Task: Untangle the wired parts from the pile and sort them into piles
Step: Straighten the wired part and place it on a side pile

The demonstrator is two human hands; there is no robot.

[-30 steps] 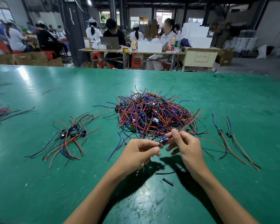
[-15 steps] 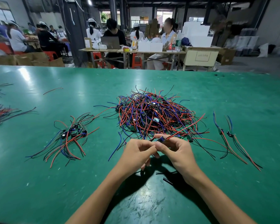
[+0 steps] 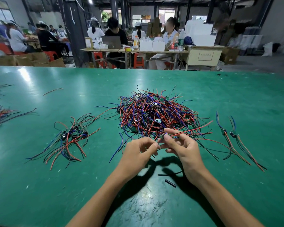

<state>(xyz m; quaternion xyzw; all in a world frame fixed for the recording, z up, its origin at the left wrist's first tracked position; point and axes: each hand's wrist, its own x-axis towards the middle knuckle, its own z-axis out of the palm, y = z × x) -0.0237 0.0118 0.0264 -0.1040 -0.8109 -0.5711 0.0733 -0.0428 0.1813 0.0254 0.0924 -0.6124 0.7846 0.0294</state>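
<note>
A small wired part (image 3: 163,136) is held just above the green table (image 3: 39,185), at the near edge of the tangled pile (image 3: 156,114). It is seen as a tiny dark-green board with a blue component; detail is too small to tell further. It is pinched between thumb and forefinger of the right hand (image 3: 181,149), whose other fingers are loosely curled. A red lead (image 3: 188,130) is carried from the part up and to the right, toward the pile's right flank; that line is the part's long axis. The left hand (image 3: 138,151) is curled, its fingertips (image 3: 156,146) brought together just beside the part; a thin dark wire appears to be nipped there, but this cannot be told for certain.

The pile is made up of red, blue and black wires with small boards buried in it. A sorted group (image 3: 70,134) is laid to the left, wires fanned toward the near-left. Two parts (image 3: 231,135) are laid to the right, their leads trailing toward the near-right. A short black tube piece (image 3: 170,183) is noted on the table between the forearms.
</note>
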